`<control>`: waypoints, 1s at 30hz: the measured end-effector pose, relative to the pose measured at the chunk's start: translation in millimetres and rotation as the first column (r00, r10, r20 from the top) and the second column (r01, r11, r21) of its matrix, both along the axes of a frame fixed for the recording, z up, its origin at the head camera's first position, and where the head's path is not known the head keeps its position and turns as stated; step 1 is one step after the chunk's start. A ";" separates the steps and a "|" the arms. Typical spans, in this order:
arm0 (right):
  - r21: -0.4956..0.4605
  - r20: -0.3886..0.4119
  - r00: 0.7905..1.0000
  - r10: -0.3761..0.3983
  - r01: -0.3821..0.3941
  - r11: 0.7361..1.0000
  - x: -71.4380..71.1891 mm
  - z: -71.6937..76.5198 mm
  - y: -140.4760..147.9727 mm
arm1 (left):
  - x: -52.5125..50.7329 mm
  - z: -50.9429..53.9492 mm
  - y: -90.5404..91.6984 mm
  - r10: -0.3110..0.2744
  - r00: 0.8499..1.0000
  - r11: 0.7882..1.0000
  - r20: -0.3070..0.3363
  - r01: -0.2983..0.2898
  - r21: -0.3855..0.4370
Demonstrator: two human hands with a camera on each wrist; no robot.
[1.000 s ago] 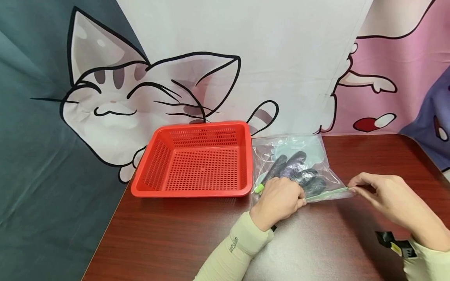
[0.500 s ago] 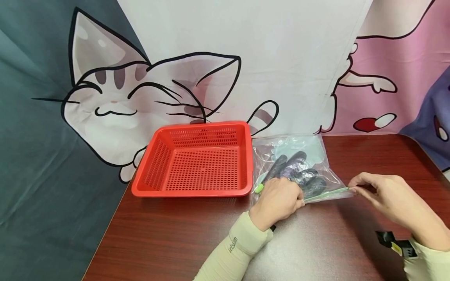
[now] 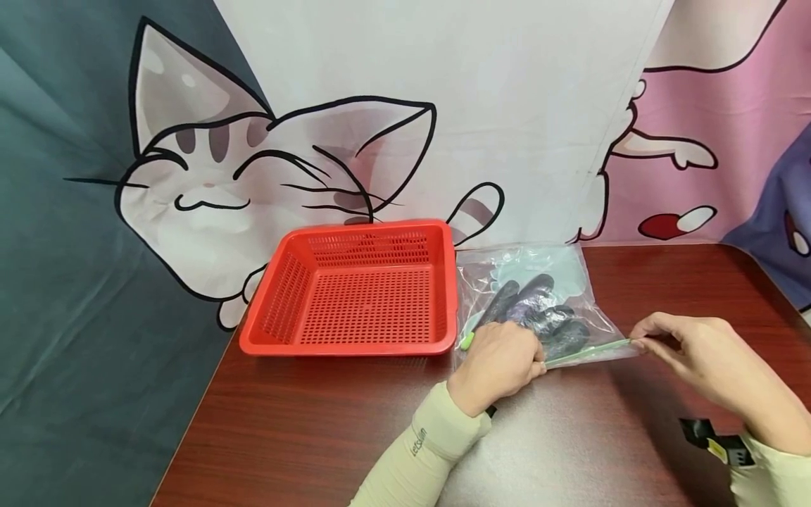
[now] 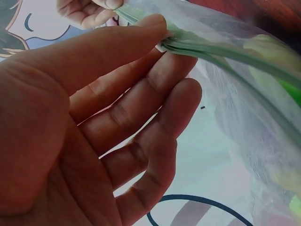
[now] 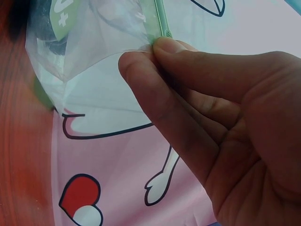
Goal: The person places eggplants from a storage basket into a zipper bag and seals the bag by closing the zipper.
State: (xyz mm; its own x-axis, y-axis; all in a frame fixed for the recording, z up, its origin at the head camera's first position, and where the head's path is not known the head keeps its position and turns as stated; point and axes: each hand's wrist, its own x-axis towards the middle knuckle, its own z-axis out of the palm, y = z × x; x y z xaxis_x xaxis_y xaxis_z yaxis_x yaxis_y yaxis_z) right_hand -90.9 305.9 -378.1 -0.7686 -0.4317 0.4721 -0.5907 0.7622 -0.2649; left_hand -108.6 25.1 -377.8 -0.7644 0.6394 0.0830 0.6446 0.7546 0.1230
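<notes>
A clear zip-lock bag [image 3: 476, 273] with a pale blue print lies on the table, holding several long dark purple things [image 3: 531, 301] that look like eggplants; one has a bright green end [image 3: 467, 341]. Its green zip strip [image 3: 586, 353] faces the person. My left hand [image 3: 503, 358] pinches this strip between thumb and fingers; in the left wrist view the strip parts into two lines just beyond the thumb [image 4: 151, 24]. At the bag's right corner, my right hand [image 3: 703, 355] pinches the strip's end with thumb and forefinger [image 5: 141, 77]. The left forearm side of the bag is partly hidden.
A red perforated plastic basket [image 3: 364, 303] stands directly left of the bag, with nothing visible inside. Behind the brown wooden table [image 3: 304, 422] hangs a cloth with cartoon cats [image 3: 209, 190]. The table's left edge slants toward the front.
My left hand has slid slightly left along the zip strip, showing a little more of it. The right hand keeps its hold on the corner.
</notes>
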 end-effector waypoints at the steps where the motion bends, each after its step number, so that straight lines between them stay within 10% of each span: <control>1: -0.002 -0.001 1.000 0.002 -0.002 1.000 0.2 0.0 -0.3 | 0.0 -0.2 -0.3 -0.002 1.000 1.000 -0.001 0.002 0.001; 30: 0.004 -0.001 1.000 -0.006 0.006 1.000 -0.5 0.7 0.2 | -0.7 1.6 -4.0 -0.002 1.000 1.000 0.014 0.002 -0.018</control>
State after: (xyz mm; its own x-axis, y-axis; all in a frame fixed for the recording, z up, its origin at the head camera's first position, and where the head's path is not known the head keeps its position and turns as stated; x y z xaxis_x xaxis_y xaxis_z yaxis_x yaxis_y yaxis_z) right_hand -91.4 306.1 -377.4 -0.7710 -0.4290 0.4707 -0.5862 0.7669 -0.2612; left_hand -109.4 21.1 -376.2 -0.7642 0.6421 0.0608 0.6443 0.7555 0.1187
